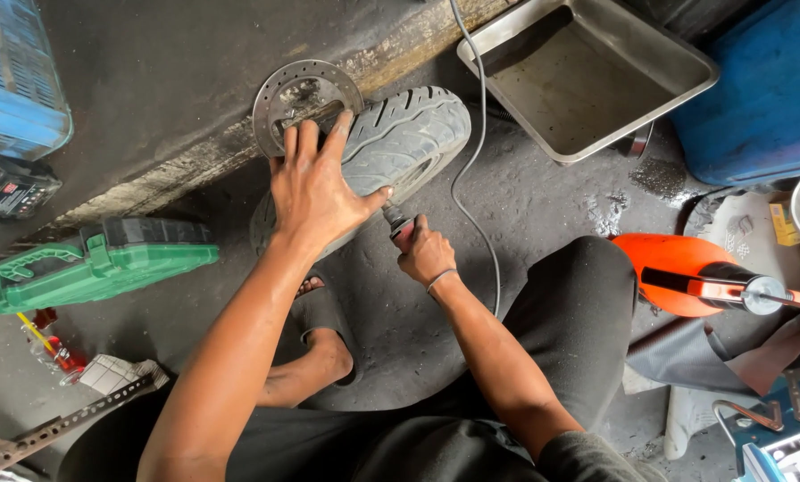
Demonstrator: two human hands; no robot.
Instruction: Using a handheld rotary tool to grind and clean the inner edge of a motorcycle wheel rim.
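Left hand (315, 192) spread flat, fingers splayed and unclenched, pressing on the small tyre (400, 138) that lies on the floor, fingertips reaching past the tread onto the brake disc (304, 94) just beyond. Right hand (424, 254) clenched around a red-handled tool (400, 225), nearer the body and just beside the left thumb, tool's long axis angled up from the fist toward the tyre's near edge, tip hidden under the left palm. Grey cable (471, 152) trailing just beyond the right knuckles.

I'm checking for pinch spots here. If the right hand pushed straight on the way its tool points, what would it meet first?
Most likely the grey ribbed rubber tyre: the right hand aims its red-handled tool up-left at its sidewall, beside the left hand's thumb. Depth unclear.
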